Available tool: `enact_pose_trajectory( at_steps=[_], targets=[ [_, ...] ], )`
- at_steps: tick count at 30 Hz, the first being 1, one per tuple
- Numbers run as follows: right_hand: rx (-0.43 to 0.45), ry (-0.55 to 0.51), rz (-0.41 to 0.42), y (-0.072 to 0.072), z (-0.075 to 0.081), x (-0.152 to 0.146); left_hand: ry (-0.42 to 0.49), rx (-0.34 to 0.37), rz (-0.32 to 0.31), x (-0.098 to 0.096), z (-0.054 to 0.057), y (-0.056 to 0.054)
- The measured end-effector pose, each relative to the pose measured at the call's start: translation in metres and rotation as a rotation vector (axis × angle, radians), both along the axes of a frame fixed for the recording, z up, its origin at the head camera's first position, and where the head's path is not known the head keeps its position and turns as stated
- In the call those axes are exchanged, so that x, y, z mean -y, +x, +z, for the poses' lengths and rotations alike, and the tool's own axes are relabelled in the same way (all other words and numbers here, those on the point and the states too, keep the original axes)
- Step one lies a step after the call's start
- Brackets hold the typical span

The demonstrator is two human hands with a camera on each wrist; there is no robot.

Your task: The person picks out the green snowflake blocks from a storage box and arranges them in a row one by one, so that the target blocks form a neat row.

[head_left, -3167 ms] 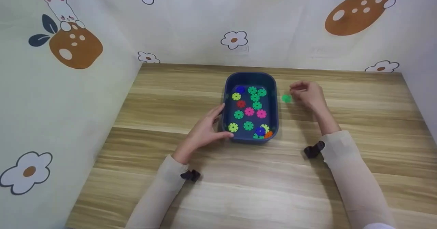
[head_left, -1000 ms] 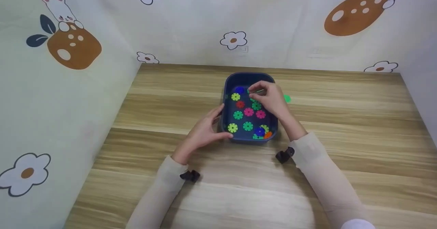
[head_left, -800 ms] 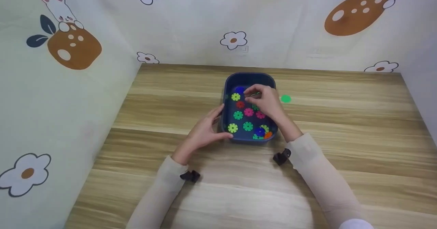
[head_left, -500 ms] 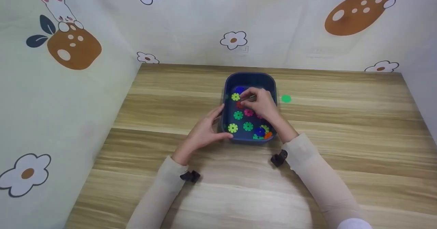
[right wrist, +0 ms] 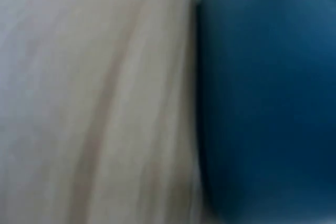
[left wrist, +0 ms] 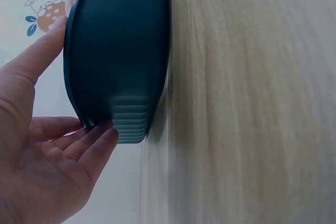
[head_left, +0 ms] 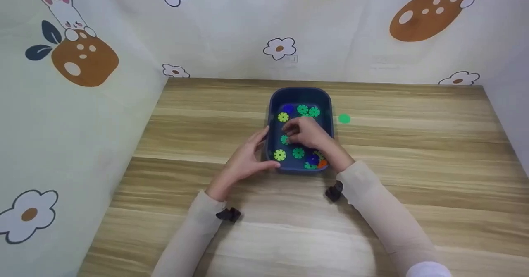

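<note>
In the head view a dark blue plastic bin (head_left: 268,103) holds several notched plastic discs in green, yellow, blue and orange. My left hand (head_left: 244,159) grips its near-left corner, thumb on the near rim and fingers along the left side. In the left wrist view the thumb lies on the bin's rim (left wrist: 67,72) and the fingertips curl at its ribbed end. My right hand (head_left: 308,133) reaches inside, thumb and index finger bent and apart over a green disc (head_left: 284,139). Its palm hides the middle of the bin. The right wrist view shows only the bin's wall (right wrist: 268,98) and tabletop.
A single green disc (head_left: 344,118) lies on the wooden table (head_left: 413,144) just right of the bin. A patterned wall covering (head_left: 330,29) stands behind the table and along its left. Dark wrist cameras (head_left: 334,191) sit on both sleeves.
My right hand has moved from beside the green disc on the table into the bin, then nearer and leftward inside it, covering the red and pink discs. My left hand stays on the bin.
</note>
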State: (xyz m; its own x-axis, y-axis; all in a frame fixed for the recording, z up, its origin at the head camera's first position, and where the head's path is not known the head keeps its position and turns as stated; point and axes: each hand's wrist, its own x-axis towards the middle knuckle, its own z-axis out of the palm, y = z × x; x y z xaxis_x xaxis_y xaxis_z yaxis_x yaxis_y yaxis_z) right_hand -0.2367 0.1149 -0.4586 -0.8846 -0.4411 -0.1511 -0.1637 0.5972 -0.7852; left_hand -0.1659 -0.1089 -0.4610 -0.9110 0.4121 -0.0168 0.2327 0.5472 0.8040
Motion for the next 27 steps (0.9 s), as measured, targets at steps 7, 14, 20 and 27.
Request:
enact_pose_trajectory(
  at_steps=[7,14,20,27],
  targets=[
    [-0.069,0.169,0.069,0.0002,-0.0016,0.0052,0.001,0.000,0.018,0.0003,-0.0005,0.0019],
    [-0.096,0.217,0.087,-0.0002,-0.0021,0.0057,-0.008,0.007,0.022,-0.0002,-0.0017,0.0008],
    [-0.094,0.159,0.090,0.0005,-0.0034,0.0053,0.029,0.023,0.008,-0.0004,-0.0020,-0.0002],
    [-0.089,0.057,0.041,0.0011,-0.0040,0.0036,0.029,0.031,0.012,-0.0010,-0.0019,-0.0006]
  ],
)
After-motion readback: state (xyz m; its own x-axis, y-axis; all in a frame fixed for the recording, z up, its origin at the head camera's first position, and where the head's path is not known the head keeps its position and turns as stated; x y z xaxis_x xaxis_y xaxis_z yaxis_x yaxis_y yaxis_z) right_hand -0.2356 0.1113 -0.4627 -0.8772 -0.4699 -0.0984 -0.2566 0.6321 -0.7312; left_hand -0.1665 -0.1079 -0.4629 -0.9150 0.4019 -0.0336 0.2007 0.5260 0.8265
